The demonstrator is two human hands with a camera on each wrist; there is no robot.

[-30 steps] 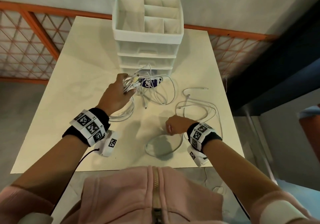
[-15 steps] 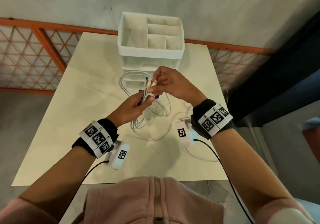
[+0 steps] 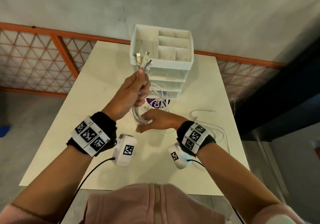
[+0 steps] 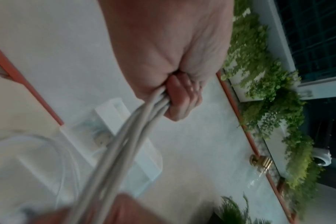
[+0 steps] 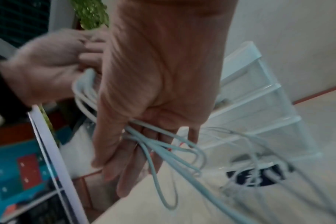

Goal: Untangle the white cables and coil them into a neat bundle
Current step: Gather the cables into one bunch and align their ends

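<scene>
Several white cables (image 3: 137, 115) hang as one bunch from my left hand (image 3: 136, 85), which is raised above the table and grips them just below their plug ends (image 3: 143, 59). The left wrist view shows my fingers (image 4: 179, 94) curled tight round the strands (image 4: 125, 136). My right hand (image 3: 152, 121) is lower, at the hanging loops. In the right wrist view its fingers (image 5: 128, 159) are fairly straight and the cable loops (image 5: 163, 151) run across them. One more white cable (image 3: 210, 128) lies loose on the table at the right.
A white drawer organizer (image 3: 187, 63) with open top compartments stands at the back of the cream table (image 3: 103, 128). A round purple label (image 3: 156, 103) lies in front of it. An orange mesh railing (image 3: 43, 63) runs behind the table.
Both hands were together at the plug ends. Now my left hand has lifted the gathered plugs higher, and my right hand has dropped to the loops below.
</scene>
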